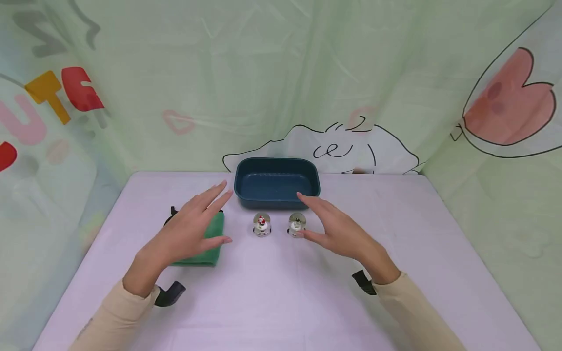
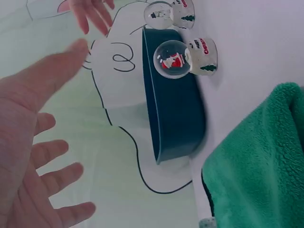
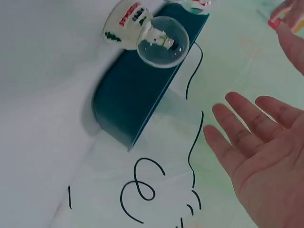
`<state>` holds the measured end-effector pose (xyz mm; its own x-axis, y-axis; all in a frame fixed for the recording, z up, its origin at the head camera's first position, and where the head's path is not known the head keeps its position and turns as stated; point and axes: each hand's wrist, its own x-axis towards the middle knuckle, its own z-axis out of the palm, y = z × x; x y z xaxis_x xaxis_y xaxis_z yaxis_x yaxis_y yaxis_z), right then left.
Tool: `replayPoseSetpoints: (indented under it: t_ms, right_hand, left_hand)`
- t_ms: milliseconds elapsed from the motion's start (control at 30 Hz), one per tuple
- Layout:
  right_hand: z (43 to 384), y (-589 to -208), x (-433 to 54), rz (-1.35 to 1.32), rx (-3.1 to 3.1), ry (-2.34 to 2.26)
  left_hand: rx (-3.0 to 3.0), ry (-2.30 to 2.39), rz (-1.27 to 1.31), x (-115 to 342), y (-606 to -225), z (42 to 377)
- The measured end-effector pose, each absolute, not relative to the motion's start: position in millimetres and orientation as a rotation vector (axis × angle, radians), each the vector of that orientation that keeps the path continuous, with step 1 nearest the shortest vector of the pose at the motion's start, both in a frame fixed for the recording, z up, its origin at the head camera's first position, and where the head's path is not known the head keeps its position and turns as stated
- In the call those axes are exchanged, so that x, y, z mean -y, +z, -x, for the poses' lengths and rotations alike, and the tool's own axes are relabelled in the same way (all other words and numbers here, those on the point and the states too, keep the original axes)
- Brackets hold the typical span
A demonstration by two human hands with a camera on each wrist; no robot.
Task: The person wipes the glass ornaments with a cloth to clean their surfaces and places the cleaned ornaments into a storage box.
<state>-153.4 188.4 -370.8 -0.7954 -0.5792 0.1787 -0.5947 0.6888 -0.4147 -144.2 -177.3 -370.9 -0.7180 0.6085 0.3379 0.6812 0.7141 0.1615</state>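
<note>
Two small snow globes stand upright side by side on the table. The left one, a Santa snow globe [image 1: 262, 224], has a red figure inside; the right one, a snowman snow globe [image 1: 296, 224], holds a white figure. My left hand [image 1: 189, 229] hovers with fingers spread above a folded green cloth [image 1: 212, 241], holding nothing. On the other side my right hand [image 1: 340, 229] is also spread and holds nothing; in the head view its thumb tip overlaps the snowman globe's edge, but the right wrist view shows the hand apart from it.
Behind the globes a dark blue rectangular bin [image 1: 276, 202] stands at the table's back edge. A black item, mostly hidden, shows beside the cloth. Printed curtains [image 1: 263, 73] hang behind and at both sides of the lilac-covered table [image 1: 263, 302].
</note>
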Motion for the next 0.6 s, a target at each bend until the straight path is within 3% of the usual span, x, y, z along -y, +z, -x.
replayPoseSetpoints:
  t_ms: [600]
  right_hand:
    - [171.6, -389.6, -161.4, -0.976, 2.842, 1.239]
  left_hand:
    - [2.962, -1.035, 0.87, 214.7, -399.1, 155.9]
